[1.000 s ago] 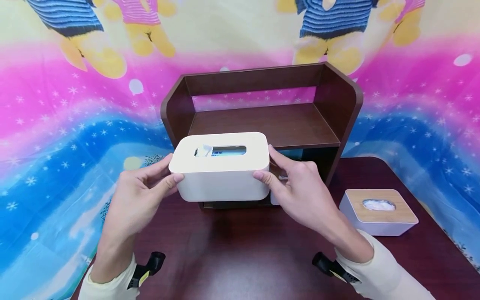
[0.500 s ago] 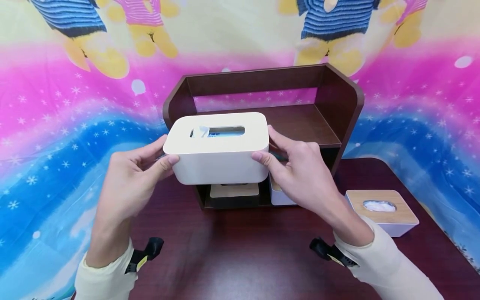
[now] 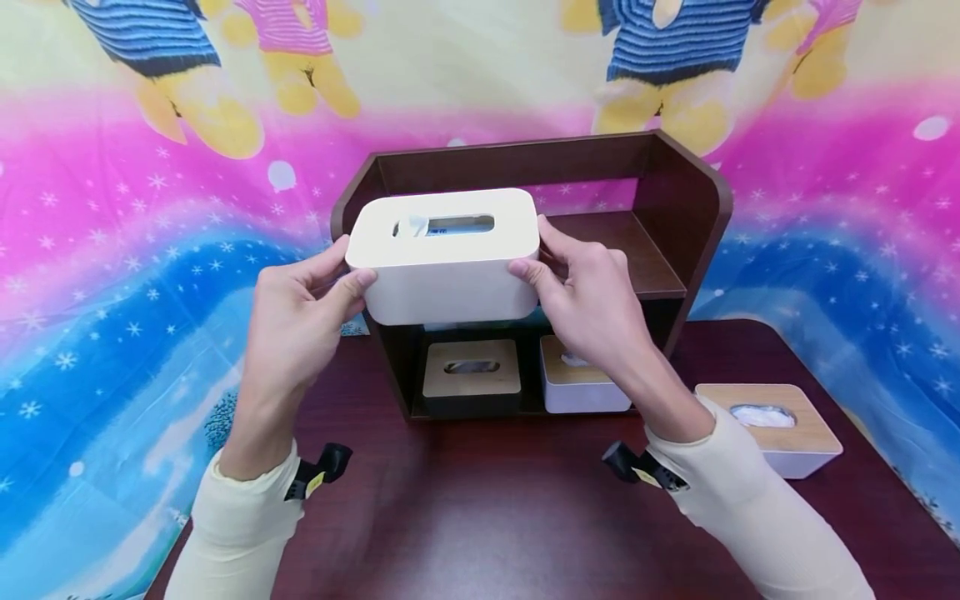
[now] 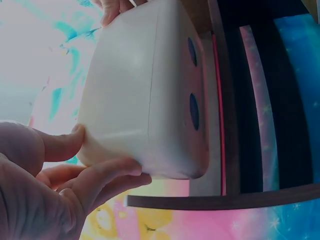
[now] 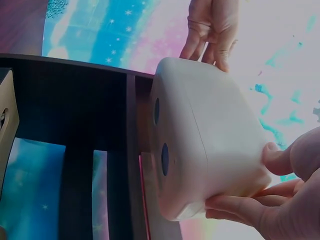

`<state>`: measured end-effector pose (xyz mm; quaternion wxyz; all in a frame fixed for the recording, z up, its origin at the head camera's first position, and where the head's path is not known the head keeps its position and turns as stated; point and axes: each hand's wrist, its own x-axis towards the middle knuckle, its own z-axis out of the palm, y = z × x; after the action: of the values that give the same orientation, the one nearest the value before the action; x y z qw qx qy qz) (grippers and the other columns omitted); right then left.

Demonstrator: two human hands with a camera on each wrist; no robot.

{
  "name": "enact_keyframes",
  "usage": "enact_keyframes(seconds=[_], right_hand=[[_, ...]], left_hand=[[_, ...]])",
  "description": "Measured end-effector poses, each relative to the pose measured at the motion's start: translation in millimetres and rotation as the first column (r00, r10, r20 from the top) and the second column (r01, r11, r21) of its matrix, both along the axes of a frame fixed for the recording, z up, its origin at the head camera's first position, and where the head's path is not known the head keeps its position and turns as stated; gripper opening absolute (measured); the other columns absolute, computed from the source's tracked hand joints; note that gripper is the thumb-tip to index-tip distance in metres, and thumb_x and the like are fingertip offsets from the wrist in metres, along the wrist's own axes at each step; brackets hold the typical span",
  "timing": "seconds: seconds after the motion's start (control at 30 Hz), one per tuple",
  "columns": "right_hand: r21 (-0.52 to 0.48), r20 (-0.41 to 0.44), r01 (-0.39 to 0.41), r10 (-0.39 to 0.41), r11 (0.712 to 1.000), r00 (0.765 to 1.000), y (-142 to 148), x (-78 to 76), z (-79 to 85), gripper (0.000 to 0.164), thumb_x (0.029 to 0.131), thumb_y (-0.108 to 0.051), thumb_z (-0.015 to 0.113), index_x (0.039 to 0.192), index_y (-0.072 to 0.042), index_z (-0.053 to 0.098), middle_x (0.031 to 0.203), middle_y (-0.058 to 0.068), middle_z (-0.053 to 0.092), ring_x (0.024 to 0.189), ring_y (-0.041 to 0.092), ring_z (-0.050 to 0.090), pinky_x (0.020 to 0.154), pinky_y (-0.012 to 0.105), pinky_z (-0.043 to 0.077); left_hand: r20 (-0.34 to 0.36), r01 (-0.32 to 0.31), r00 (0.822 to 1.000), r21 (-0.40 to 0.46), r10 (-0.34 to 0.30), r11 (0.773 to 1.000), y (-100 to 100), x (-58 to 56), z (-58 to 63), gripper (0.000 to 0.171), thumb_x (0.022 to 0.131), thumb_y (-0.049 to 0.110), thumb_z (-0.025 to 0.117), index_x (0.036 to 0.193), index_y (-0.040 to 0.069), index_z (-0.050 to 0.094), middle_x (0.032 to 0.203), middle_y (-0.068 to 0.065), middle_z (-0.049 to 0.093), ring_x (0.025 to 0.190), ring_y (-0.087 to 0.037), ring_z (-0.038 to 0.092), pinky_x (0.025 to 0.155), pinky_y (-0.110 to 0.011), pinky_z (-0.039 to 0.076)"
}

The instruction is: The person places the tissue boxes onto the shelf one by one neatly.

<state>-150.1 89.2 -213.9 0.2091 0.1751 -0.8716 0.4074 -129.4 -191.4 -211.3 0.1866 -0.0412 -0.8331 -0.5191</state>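
A white tissue box [image 3: 450, 287] with rounded corners and a long slot in its lid is held up in front of the shelf. Some tissue and blue-printed packaging show through the slot. My left hand [image 3: 296, 321] grips its left end, thumb on the front face and fingers round the side. At the other end my right hand [image 3: 592, 296] grips it the same way. Both wrist views look at the box [image 4: 125, 85] from below, where two round holes show in its underside. In the right wrist view the box [image 5: 220, 130] is close beside the shelf boards.
The dark brown shelf [image 3: 682, 208] stands on a reddish-brown table [image 3: 480, 517]. In its lower level sit a black tissue box [image 3: 472, 375] with a wooden lid and a white one [image 3: 585, 392]. Another white, wood-lidded tissue box [image 3: 780, 425] stands right of the shelf.
Both hands have raised the white tissue box, from before the shelf's lower opening to the height of its upper board. The boxes in the lower level have come into view beneath it.
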Motion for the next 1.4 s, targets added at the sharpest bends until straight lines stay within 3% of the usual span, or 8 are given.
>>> enact_keyframes(seconds=[0.13,0.27,0.43,0.63,0.93,1.4], right_hand=[[-0.032,-0.011,0.021,-0.021,0.999,1.000,-2.6,-10.4,-2.0,0.059,0.105,-0.033,0.070,0.159,-0.017,0.052,0.141,0.011,0.072,0.120,0.027,0.076,0.095,0.045,0.064],[-0.064,0.006,0.031,-0.031,0.997,0.999,-5.2,-19.4,-4.8,0.060,0.105,-0.031,0.070,0.160,-0.017,0.051,0.141,0.012,0.072,0.125,0.029,0.074,0.104,0.051,0.061],[-0.085,0.029,0.063,-0.061,0.994,0.998,-7.7,-28.6,-6.8,0.060,0.104,-0.031,0.070,0.160,-0.019,0.052,0.140,0.012,0.073,0.123,0.029,0.075,0.099,0.049,0.064],[-0.101,0.034,0.078,-0.075,0.992,0.997,-10.3,-38.3,-10.5,0.054,0.105,-0.029,0.070,0.157,-0.019,0.057,0.134,0.012,0.076,0.121,0.029,0.075,0.100,0.049,0.063],[-0.117,0.045,0.098,-0.094,0.988,0.995,-14.2,-48.7,-17.3,0.055,0.104,-0.031,0.070,0.156,-0.017,0.057,0.136,0.012,0.076,0.125,0.029,0.073,0.108,0.049,0.059],[-0.098,0.047,0.122,-0.118,0.988,0.992,-19.0,-54.5,-17.4,0.059,0.104,-0.035,0.070,0.158,-0.015,0.053,0.139,0.011,0.074,0.128,0.027,0.072,0.109,0.046,0.058]], left_hand=[[-0.034,-0.031,0.999,0.024,0.031,0.999,7.7,-10.8,-2.3,0.054,0.101,0.026,0.077,0.151,0.026,0.058,0.155,-0.002,0.062,0.125,-0.019,0.074,0.097,-0.031,0.060],[-0.071,-0.046,0.996,0.065,0.051,0.997,13.6,-20.8,-6.0,0.052,0.101,0.022,0.077,0.150,0.023,0.060,0.157,-0.002,0.060,0.129,-0.019,0.071,0.099,-0.036,0.059],[-0.105,-0.083,0.990,0.074,0.090,0.994,20.7,-30.2,-10.3,0.049,0.102,0.020,0.075,0.149,0.022,0.061,0.157,-0.002,0.059,0.132,-0.022,0.068,0.100,-0.044,0.059],[-0.127,-0.150,0.980,0.047,0.155,0.988,28.3,-40.6,-13.9,0.049,0.102,0.020,0.075,0.149,0.017,0.061,0.156,-0.005,0.060,0.135,-0.020,0.065,0.108,-0.042,0.056],[-0.141,-0.204,0.968,0.028,0.206,0.979,30.4,-49.4,-18.7,0.048,0.102,0.020,0.076,0.147,0.014,0.063,0.153,-0.007,0.062,0.132,-0.019,0.067,0.107,-0.039,0.056],[-0.197,-0.253,0.950,-0.024,0.244,0.967,33.9,-53.4,-24.0,0.047,0.103,0.021,0.073,0.148,0.015,0.062,0.148,-0.011,0.065,0.129,-0.022,0.068,0.106,-0.048,0.056]])
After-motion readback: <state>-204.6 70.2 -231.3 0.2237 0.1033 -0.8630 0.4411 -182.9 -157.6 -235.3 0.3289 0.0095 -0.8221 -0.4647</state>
